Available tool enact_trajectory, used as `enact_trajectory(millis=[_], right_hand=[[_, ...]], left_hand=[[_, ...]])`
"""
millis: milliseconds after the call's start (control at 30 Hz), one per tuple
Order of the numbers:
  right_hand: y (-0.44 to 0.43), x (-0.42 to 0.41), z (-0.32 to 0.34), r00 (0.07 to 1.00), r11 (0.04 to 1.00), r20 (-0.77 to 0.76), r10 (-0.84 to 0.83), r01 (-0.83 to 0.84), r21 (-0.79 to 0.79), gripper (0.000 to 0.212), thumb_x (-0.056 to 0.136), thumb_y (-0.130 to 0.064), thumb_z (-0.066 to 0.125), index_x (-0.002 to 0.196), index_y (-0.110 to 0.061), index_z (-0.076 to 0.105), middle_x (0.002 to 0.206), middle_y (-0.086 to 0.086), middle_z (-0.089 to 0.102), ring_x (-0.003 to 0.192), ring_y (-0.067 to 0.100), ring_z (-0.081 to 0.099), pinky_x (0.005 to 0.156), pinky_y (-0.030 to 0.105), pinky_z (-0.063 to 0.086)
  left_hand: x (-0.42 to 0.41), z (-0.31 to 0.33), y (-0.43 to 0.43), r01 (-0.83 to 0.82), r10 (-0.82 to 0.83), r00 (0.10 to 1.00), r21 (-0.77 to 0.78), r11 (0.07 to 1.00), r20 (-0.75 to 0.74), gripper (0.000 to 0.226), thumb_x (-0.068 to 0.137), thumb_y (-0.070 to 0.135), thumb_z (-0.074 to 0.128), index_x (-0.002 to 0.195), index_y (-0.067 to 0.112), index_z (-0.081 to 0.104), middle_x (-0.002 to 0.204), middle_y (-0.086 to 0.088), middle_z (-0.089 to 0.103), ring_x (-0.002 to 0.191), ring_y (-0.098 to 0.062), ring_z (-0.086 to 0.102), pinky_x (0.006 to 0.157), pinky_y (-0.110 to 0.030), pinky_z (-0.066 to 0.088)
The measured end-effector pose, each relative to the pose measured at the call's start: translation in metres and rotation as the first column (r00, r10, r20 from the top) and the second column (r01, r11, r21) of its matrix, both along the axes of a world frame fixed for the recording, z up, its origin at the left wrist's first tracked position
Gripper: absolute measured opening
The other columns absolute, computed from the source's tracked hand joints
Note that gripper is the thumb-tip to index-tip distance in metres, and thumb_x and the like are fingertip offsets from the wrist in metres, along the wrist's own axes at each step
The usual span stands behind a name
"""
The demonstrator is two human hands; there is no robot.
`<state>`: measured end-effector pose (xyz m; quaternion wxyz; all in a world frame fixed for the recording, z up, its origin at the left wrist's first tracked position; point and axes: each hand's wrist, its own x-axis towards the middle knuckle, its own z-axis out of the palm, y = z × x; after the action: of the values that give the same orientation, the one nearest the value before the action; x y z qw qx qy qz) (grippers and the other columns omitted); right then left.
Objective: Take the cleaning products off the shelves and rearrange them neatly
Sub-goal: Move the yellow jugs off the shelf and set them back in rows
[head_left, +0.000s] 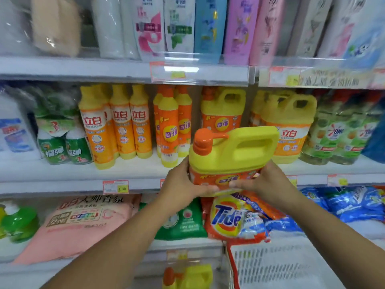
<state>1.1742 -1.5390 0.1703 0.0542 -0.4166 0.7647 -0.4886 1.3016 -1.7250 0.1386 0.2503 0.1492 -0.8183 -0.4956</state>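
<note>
My left grip (183,182) and right grip (264,182) curl round the yellow jug (235,151) at its base; I should shelve it upright, label near.

Smooth, glossy plastic on the yellow jug (233,151), its orange cap (203,138) just as shiny. Below, the Tide bag (229,220) is crinkled, gleaming film, the pink bag (79,224) at left looks softer and matt, and near right sits a white plastic mesh basket (291,265).
</note>
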Motion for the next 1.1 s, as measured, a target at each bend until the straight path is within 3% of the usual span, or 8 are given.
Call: enact_trajectory(millis=[167,367,533,633,767,867,967,1100], right_hand=[[-0.034,-0.061,0.01,0.997,0.996,-0.068,-0.041,0.035,-0.083,0.088,0.055,-0.039,0.09,0.132,-0.015,0.053,0.121,-0.003,0.067,0.112,0.009,0.063,0.091,0.027,0.054],[-0.056,-0.101,0.009,0.996,0.98,0.072,-0.049,0.062,-0.19,0.079,0.067,-0.015,0.088,0.133,-0.021,0.045,0.118,-0.01,0.064,0.105,-0.001,0.061,0.07,0.007,0.051],[-0.067,-0.117,-0.001,0.993,0.986,0.118,-0.024,0.042,-0.159,0.08,0.061,-0.031,0.086,0.13,-0.03,0.044,0.117,-0.015,0.064,0.104,-0.001,0.064,0.079,0.019,0.055],[-0.073,-0.127,-0.007,0.988,0.983,0.15,-0.029,0.056,-0.177,0.075,0.069,-0.029,0.083,0.132,-0.027,0.043,0.118,-0.011,0.064,0.105,0.005,0.065,0.081,0.024,0.055],[-0.08,-0.134,-0.013,0.986,0.98,0.166,-0.026,0.057,-0.188,0.073,0.08,-0.018,0.079,0.139,-0.026,0.038,0.119,-0.011,0.063,0.099,-0.003,0.064,0.076,0.018,0.056],[-0.086,-0.132,-0.025,0.988,0.976,0.153,-0.021,0.053,-0.209,0.08,0.076,-0.011,0.082,0.137,-0.032,0.036,0.125,-0.008,0.061,0.106,0.001,0.063,0.073,0.014,0.054],[-0.088,-0.133,-0.036,0.987,0.97,0.154,-0.053,0.087,-0.225,0.074,0.078,-0.013,0.081,0.135,-0.033,0.039,0.127,-0.007,0.061,0.113,0.007,0.061,0.084,0.019,0.049],[-0.089,-0.141,-0.036,0.986,0.978,0.148,-0.073,0.1,-0.182,0.069,0.084,-0.018,0.076,0.141,-0.03,0.039,0.119,-0.017,0.062,0.096,-0.018,0.058,0.074,0.007,0.045]], left_hand=[[-0.061,0.02,-0.03,-0.014,0.009,0.998,-0.093,0.996,-0.056,0.076,0.06,0.034,0.093,0.125,0.028,0.054,0.107,0.022,0.063,0.096,0.007,0.061,0.076,-0.006,0.044],[-0.108,0.028,-0.051,0.018,-0.024,0.995,-0.067,0.998,-0.099,0.065,0.067,0.015,0.09,0.12,0.023,0.053,0.096,0.022,0.062,0.071,0.02,0.06,0.067,-0.004,0.049],[-0.123,0.005,-0.058,-0.01,0.006,0.998,-0.075,0.997,-0.056,0.068,0.067,0.036,0.089,0.122,0.038,0.049,0.105,0.024,0.064,0.092,0.011,0.063,0.088,-0.027,0.054],[-0.113,0.001,-0.068,0.012,0.002,0.997,-0.202,0.979,0.073,0.082,0.073,0.05,0.081,0.142,0.031,0.042,0.134,0.017,0.058,0.12,-0.002,0.057,0.103,-0.033,0.048],[-0.077,-0.016,-0.078,0.198,0.073,0.926,-0.639,0.743,0.372,0.098,0.072,0.077,0.063,0.153,0.037,0.026,0.157,0.017,0.033,0.14,-0.006,0.036,0.11,-0.029,0.035],[-0.068,-0.031,-0.079,0.248,0.135,0.914,-0.791,0.559,0.383,0.088,0.079,0.081,0.048,0.153,0.037,0.025,0.16,0.019,0.024,0.146,-0.005,0.025,0.113,-0.028,0.029],[-0.069,-0.038,-0.083,0.168,0.135,0.952,-0.839,0.517,0.274,0.084,0.08,0.083,0.043,0.151,0.038,0.031,0.159,0.019,0.027,0.145,-0.004,0.027,0.113,-0.027,0.029],[-0.07,-0.043,-0.082,0.116,0.118,0.973,-0.859,0.499,0.199,0.081,0.081,0.08,0.046,0.148,0.036,0.039,0.156,0.017,0.033,0.144,-0.005,0.032,0.112,-0.026,0.031]])
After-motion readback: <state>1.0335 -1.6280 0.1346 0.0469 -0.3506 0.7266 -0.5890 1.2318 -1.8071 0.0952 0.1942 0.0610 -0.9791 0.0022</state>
